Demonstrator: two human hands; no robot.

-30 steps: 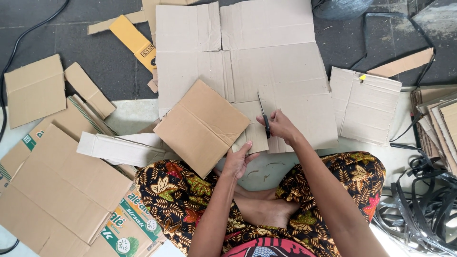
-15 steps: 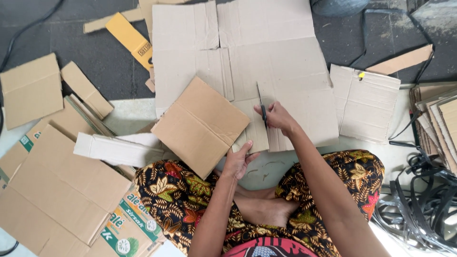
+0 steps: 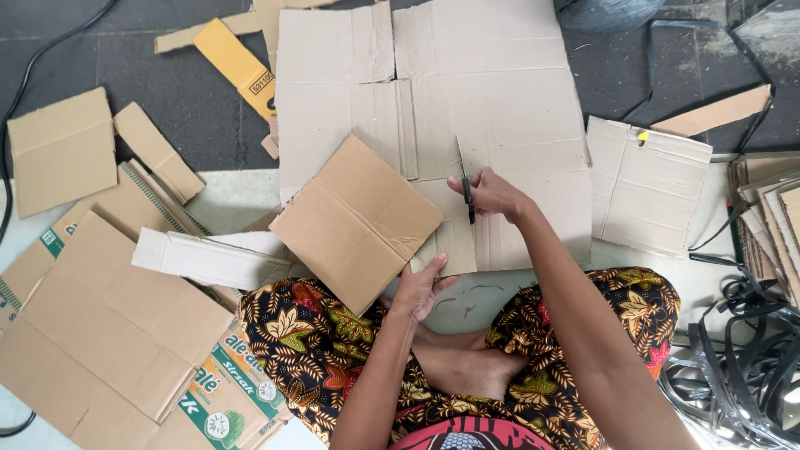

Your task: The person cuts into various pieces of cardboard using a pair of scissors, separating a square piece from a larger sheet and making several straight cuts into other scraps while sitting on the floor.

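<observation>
A big flattened brown cardboard sheet (image 3: 500,100) lies on the floor in front of me. My right hand (image 3: 493,196) is closed around black-handled scissors (image 3: 463,177), whose blade points away from me along a cut in the sheet. My left hand (image 3: 421,287) holds the near edge of the narrow strip of board (image 3: 450,237) left of the cut. A smaller folded cardboard piece (image 3: 358,221) rests tilted over the sheet's left corner, beside that hand.
Cut cardboard pieces (image 3: 92,333) and a printed carton (image 3: 225,400) lie at the left. Another flat panel (image 3: 646,183) is at the right, beside stacked boards (image 3: 767,217) and tangled black straps (image 3: 742,367). A yellow strip (image 3: 237,62) lies at the back. My crossed legs (image 3: 467,358) are below.
My right hand and the scissors have advanced away from me along the cut. The left hand stays on the strip's near edge.
</observation>
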